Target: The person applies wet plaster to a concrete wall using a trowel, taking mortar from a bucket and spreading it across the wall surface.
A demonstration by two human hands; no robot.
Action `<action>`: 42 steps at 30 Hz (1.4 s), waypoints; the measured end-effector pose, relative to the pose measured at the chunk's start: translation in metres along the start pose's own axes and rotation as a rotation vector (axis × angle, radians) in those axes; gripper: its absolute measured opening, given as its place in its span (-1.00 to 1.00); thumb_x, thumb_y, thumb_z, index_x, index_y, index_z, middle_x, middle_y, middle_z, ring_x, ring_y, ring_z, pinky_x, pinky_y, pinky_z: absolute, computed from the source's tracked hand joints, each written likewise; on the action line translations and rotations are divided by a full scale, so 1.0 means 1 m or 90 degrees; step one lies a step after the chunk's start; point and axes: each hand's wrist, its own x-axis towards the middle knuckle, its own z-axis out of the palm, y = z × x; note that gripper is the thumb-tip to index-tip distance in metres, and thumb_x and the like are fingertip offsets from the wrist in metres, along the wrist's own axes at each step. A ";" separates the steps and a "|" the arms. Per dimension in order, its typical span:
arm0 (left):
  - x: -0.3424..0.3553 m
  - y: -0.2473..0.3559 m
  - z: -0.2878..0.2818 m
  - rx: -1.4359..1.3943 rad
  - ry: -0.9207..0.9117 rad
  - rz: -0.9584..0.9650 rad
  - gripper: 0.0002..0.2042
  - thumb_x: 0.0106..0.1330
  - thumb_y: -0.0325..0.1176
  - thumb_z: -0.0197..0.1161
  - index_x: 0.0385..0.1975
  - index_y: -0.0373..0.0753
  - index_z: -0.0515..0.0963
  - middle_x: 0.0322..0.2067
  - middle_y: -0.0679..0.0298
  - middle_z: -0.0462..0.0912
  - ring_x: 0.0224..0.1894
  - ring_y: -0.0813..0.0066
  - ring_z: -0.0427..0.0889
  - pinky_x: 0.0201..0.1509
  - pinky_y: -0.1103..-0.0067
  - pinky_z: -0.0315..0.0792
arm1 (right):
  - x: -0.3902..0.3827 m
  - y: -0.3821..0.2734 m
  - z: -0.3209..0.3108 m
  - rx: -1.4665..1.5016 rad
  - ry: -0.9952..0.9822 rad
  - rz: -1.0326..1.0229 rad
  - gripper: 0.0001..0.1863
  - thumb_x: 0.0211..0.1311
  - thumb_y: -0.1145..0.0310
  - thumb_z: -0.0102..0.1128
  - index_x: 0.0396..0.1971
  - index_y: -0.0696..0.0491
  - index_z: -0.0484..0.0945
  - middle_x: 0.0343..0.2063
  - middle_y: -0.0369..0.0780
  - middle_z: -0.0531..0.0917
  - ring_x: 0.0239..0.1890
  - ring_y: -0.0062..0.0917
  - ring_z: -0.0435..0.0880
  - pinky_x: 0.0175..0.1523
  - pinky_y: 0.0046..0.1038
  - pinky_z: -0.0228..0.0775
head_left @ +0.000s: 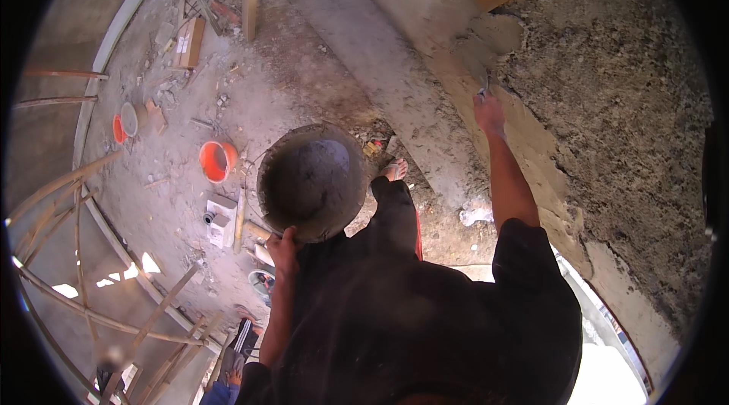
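My left hand (284, 253) grips the near rim of a round, dark mortar bucket (351, 191), which is held in front of my body. Some grey mortar (323, 162) lies inside it. Reaching out to the upper right, my right hand (490, 113) is closed around the handle of a trowel (486, 85). Its blade is small and hard to make out against the grey surface. Just beyond the trowel, a patch of darker, damp-looking mortar (490, 37) meets the rough, pitted wall (623, 94). A smoother plastered band (531, 139) runs along that wall's edge beside my forearm.
An orange bucket (218, 161) and white blocks (221, 221) stand on the dusty floor to my left. Wooden poles (99, 314) cross the lower left, near another person's leg (241, 340). A cardboard box (189, 43) lies farther off. A grey ledge (395, 86) runs ahead.
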 end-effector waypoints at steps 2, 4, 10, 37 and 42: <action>-0.004 0.005 0.004 0.025 0.002 -0.010 -0.88 0.21 -0.43 0.26 -0.36 -0.36 0.59 -0.45 0.27 0.63 -0.46 0.51 0.62 -0.43 0.55 0.58 | -0.020 -0.018 -0.031 -0.039 0.022 0.010 -0.55 0.29 0.01 0.10 0.01 0.03 0.55 -0.22 0.07 0.68 -0.11 0.05 0.64 -0.04 -0.02 0.48; -0.005 0.007 0.007 0.031 -0.013 -0.007 -0.88 0.21 -0.44 0.26 -0.37 -0.37 0.59 -0.45 0.27 0.63 -0.45 0.51 0.62 -0.42 0.56 0.58 | -0.040 -0.044 -0.079 -0.061 0.038 0.017 -0.55 0.28 0.02 0.10 -0.01 0.03 0.56 -0.24 0.06 0.69 -0.13 0.04 0.65 -0.05 -0.01 0.49; -0.009 0.030 0.039 -0.054 -0.060 0.071 -0.87 0.21 -0.47 0.24 -0.33 -0.42 0.59 -0.42 0.24 0.64 -0.45 0.51 0.62 -0.40 0.56 0.58 | -0.064 -0.070 -0.168 -0.027 0.141 -0.027 -0.61 0.30 0.06 0.09 -0.04 0.01 0.56 -0.33 0.03 0.70 -0.21 0.02 0.67 -0.11 -0.01 0.49; -0.087 -0.002 0.085 0.120 -0.137 0.233 -0.74 0.19 -0.37 0.26 -0.19 -0.38 0.64 -0.41 0.05 0.74 -0.32 0.37 0.72 -0.16 0.43 0.53 | -0.239 -0.096 -0.047 -0.094 -0.395 -0.515 -0.58 0.30 0.06 0.14 -0.38 0.19 0.61 -0.42 0.08 0.66 -0.27 0.06 0.64 -0.12 -0.01 0.47; -0.096 -0.001 0.061 0.159 -0.133 0.240 -0.75 0.19 -0.38 0.25 -0.20 -0.39 0.64 -0.39 0.06 0.75 -0.30 0.39 0.72 -0.15 0.45 0.53 | -0.266 -0.097 -0.044 0.167 -0.614 -0.424 -0.64 0.10 0.17 0.39 -0.39 0.22 0.59 -0.53 0.03 0.64 -0.42 -0.07 0.68 -0.27 -0.17 0.46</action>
